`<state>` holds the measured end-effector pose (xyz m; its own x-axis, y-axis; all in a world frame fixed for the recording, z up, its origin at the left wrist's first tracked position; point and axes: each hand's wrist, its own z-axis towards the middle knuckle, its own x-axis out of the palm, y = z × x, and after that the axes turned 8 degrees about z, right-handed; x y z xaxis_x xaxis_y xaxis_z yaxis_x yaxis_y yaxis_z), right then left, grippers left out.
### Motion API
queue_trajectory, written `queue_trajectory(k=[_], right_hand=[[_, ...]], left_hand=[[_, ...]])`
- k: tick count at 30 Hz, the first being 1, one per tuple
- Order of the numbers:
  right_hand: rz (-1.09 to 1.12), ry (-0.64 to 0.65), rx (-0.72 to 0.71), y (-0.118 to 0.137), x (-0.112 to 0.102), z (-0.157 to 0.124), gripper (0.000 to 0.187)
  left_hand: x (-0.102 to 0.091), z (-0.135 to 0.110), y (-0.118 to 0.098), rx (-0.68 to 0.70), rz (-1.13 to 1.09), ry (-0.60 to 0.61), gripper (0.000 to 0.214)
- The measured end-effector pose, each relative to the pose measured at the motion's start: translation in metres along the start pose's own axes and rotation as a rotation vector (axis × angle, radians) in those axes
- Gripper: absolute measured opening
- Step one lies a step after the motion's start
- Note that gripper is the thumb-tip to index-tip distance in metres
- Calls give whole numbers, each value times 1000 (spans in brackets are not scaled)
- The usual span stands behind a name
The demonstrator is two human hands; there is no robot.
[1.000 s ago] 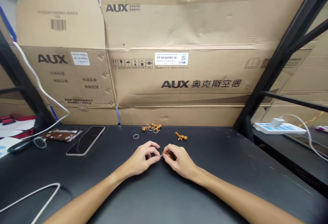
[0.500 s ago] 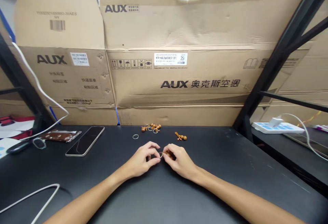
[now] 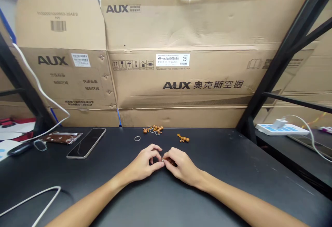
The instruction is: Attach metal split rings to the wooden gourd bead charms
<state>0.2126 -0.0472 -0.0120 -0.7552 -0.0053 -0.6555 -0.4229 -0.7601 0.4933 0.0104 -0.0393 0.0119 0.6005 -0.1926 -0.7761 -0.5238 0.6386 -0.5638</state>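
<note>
My left hand (image 3: 145, 163) and my right hand (image 3: 181, 166) meet fingertip to fingertip low over the black table (image 3: 233, 171). The left fingers pinch a small metal key ring (image 3: 162, 159). The right fingers are closed on a small brown wooden gourd charm (image 3: 169, 160), mostly hidden by them. Farther back lie a loose key ring (image 3: 137, 138), a lone brown gourd charm (image 3: 183, 138) and a small heap of charms with rings (image 3: 153, 129).
A phone (image 3: 86, 142) lies face up at the left, beside a brown packet (image 3: 62, 137) and glasses (image 3: 38, 145). A white cable (image 3: 33, 196) loops at the near left. Large cardboard boxes (image 3: 181, 81) wall off the back. A black shelf post (image 3: 275, 71) and a power strip (image 3: 281, 129) stand at the right.
Both hands have sunk slightly toward the table and drawn closer, fingertips now pressed together around the ring and charm. Nothing else has moved.
</note>
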Motion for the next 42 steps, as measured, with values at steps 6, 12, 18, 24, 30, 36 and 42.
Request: queue_trajectory(k=[6, 12, 18, 24, 30, 36, 42], right_hand=[[3, -9, -6, 2, -1, 1, 10], [18, -57, 87, -1, 1, 0, 11], [89, -71, 151, -1, 0, 1, 11], [133, -34, 216, 0, -2, 4, 11], [132, -13, 270, -1, -2, 5, 10], [153, -5, 271, -4, -3, 6, 11], [-91, -109, 96, -2, 0, 2, 10]], left_hand=[[0, 0, 1, 12, -7, 10, 18], [-1, 0, 3, 18, -2, 11, 17], [-1, 0, 5, 39, 50, -4, 15], [1, 0, 13, 146, 147, -37, 17], [0, -2, 17, 214, 237, -15, 17], [0, -3, 13, 190, 278, -27, 15], [-2, -2, 9, 98, 510, -126, 8]])
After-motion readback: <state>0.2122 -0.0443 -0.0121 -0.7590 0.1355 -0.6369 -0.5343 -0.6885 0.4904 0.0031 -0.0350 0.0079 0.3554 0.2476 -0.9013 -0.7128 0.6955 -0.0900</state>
